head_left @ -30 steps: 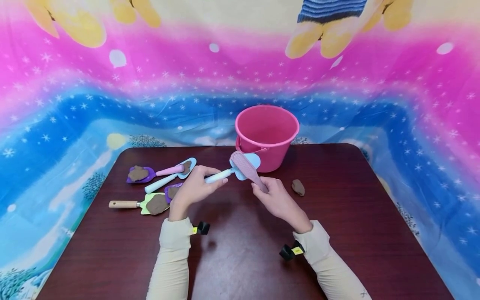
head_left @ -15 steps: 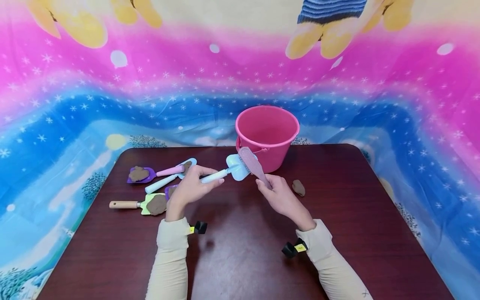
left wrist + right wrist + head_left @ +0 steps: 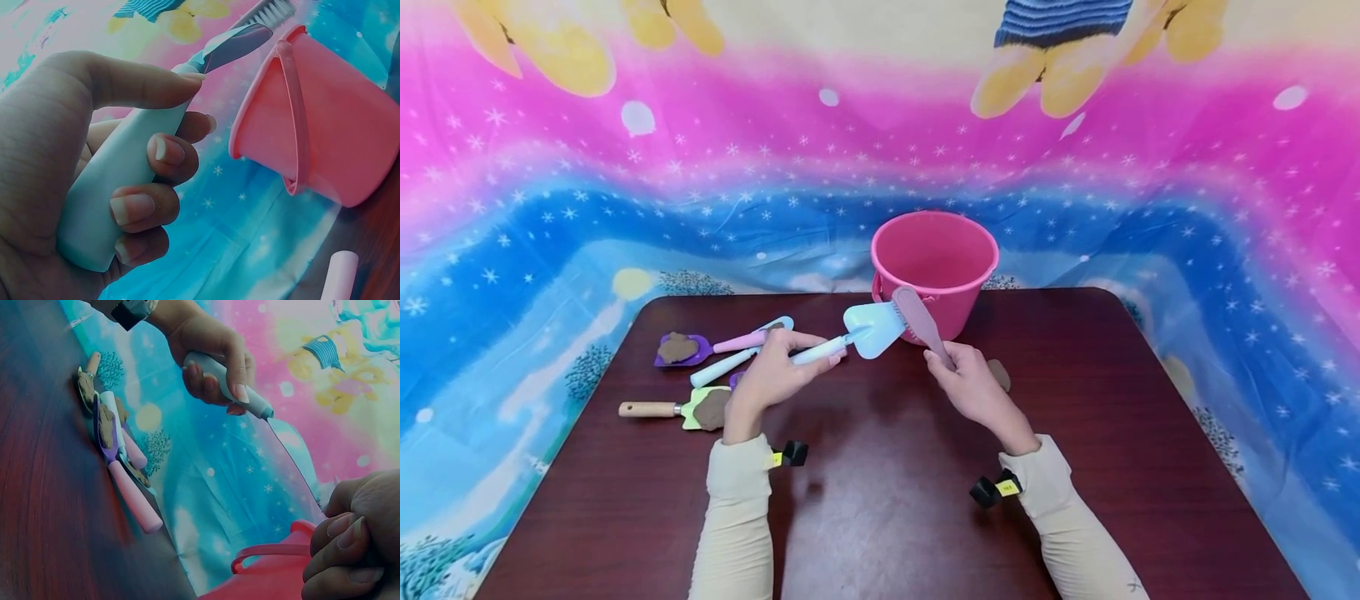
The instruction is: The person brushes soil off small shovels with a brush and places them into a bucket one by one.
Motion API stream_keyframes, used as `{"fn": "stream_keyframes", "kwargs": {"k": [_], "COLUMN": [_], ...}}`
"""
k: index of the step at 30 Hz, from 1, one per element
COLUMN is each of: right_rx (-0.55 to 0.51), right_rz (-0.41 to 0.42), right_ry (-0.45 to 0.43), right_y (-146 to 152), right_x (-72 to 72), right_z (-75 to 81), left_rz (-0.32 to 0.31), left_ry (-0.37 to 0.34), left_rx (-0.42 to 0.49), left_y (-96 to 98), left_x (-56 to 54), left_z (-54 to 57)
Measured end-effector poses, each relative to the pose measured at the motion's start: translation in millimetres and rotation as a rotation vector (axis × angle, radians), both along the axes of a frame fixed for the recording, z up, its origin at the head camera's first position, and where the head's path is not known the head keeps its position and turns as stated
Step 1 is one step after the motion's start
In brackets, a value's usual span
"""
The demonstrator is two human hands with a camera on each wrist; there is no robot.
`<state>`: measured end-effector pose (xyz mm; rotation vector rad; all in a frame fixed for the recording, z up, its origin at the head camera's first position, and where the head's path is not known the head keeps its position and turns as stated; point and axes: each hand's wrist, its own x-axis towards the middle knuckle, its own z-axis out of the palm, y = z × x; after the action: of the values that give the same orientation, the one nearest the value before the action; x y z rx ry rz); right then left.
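Note:
My left hand point(image 3: 771, 375) grips a small light-blue trowel point(image 3: 874, 327) by its pale handle, fingers curled round it and thumb along the top in the left wrist view. Its blade points right, raised over the table. My right hand point(image 3: 973, 383) holds a mauve scrubbing brush point(image 3: 919, 317) by the handle. The white bristles point(image 3: 278, 14) face the trowel, right at the blade's tip. Just behind both tools stands a pink bucket point(image 3: 961, 307), partly covered by the brush. In the right wrist view my curled right fingers point(image 3: 340, 550) hide most of the brush.
To the left lie several hand trowels bearing brown lumps, among them a purple one point(image 3: 703, 347) and a green one with a wooden handle point(image 3: 647, 409). Another brown lump point(image 3: 1000, 372) lies partly behind my right hand. A printed cloth point(image 3: 760, 233) surrounds the dark table point(image 3: 865, 517).
The brush has slid right along the blade to its tip, while my left hand has drawn the trowel a little left. My right hand now covers part of the lump at the right.

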<state>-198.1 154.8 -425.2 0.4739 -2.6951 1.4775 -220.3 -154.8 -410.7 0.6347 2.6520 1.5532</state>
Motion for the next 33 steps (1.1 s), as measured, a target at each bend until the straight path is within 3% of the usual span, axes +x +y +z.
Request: {"fn": "stream_keyframes", "kwargs": {"k": [6, 12, 16, 27, 33], "right_rx": [0.061, 0.0, 0.03, -0.043, -0.037], "right_rz": [-0.07, -0.067, -0.07, 0.078, 0.114], "right_ry": [-0.002, -0.027, -0.008, -0.006, -0.016], "right_y": [6, 7, 4, -18, -28], "right_x": [-2.1, -0.2, 4.5, 15.8, 19.3], "right_z": [1.2, 6.3, 8.3, 6.2, 5.0], "left_rz": [0.0, -0.013, -0.028, -0.056, -0.058], "left_ry": [0.002, 0.005, 0.014, 0.025, 0.032], "left_rx": [0.005, 0.011, -0.012, -0.058, -0.062], "left_y": [-0.5, 0.9, 4.5, 15.3, 18.2], "left_x": [-1.2, -1.8, -2.4, -1.3, -1.7], "left_z": [-2.2, -4.2, -4.9, -2.4, -2.0]}}
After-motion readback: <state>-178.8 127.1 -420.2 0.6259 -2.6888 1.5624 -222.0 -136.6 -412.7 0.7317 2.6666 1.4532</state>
